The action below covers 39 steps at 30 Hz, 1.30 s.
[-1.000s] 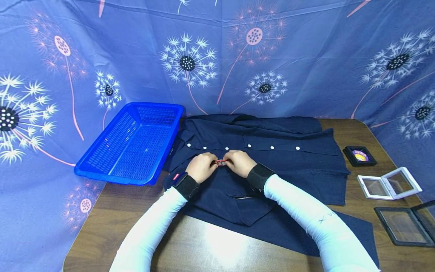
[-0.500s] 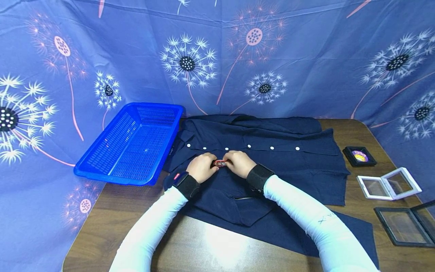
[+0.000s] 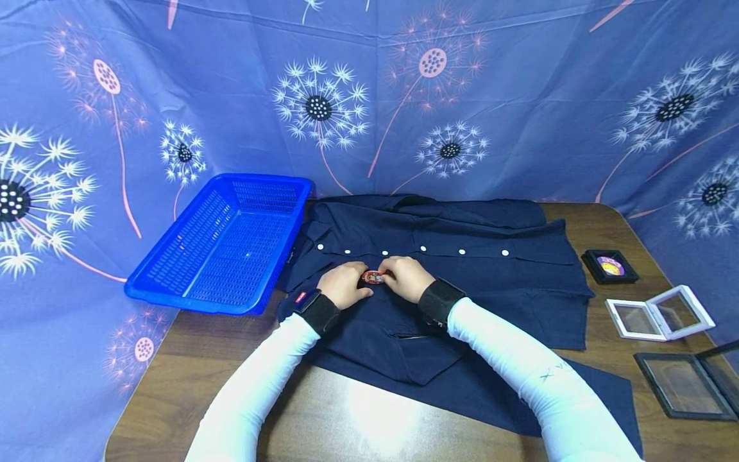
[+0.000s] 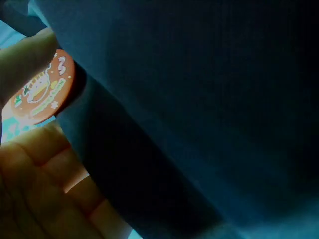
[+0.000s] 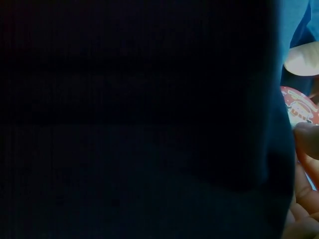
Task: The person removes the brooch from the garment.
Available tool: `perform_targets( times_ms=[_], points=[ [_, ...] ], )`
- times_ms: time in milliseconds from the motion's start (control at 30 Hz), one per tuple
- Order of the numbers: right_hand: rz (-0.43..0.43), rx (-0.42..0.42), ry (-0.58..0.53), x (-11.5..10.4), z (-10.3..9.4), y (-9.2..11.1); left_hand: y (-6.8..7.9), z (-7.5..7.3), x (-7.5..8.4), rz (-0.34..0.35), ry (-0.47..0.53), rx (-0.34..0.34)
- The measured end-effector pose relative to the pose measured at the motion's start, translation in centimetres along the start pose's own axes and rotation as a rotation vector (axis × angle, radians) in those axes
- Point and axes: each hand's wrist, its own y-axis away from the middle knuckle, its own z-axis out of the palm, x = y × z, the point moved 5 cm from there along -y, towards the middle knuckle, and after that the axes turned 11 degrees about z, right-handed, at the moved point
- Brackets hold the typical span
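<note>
A round red button badge (image 3: 373, 277) with a cartoon print lies at the middle of a navy button-up shirt (image 3: 496, 289), spread on the table. My right hand (image 3: 407, 278) pinches the badge's right edge between thumb and fingers. At its left edge is my left hand (image 3: 346, 284), its thumb standing off the badge and its fingertips close to the rim. The left wrist view shows the badge (image 4: 42, 89) beside the left thumb (image 4: 30, 62), with dark cloth covering much of the picture. Cloth also fills most of the right wrist view, where the badge (image 5: 301, 107) shows at the right edge. The badge's back is hidden.
A blue plastic basket (image 3: 262, 282) stands at the left. On the right of the wooden table (image 3: 219, 366) are a black case (image 3: 594, 273) with a purple and yellow badge, an open white frame (image 3: 664, 301) and an open black frame (image 3: 652, 378). A patterned cloth hangs behind.
My left thumb has come away from the badge and moved down. The badge has tipped so that more of its printed face shows. My right hand has hardly moved.
</note>
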Motion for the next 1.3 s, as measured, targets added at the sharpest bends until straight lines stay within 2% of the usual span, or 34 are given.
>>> perform_targets(
  times_ms=[200,733,1300],
  points=[
    [0.0,-0.011,-0.021,-0.15,-0.12,0.03,-0.2,0.51,-0.25,-0.005,0.004,-0.031],
    [0.048,-0.069,-0.055,-0.39,-0.26,0.0,-0.35,1.01,-0.76,-0.021,0.007,-0.046],
    [0.113,-0.143,-0.138,0.04,0.07,-0.11,-0.39,0.84,-0.96,-0.04,0.012,-0.113]
  ],
)
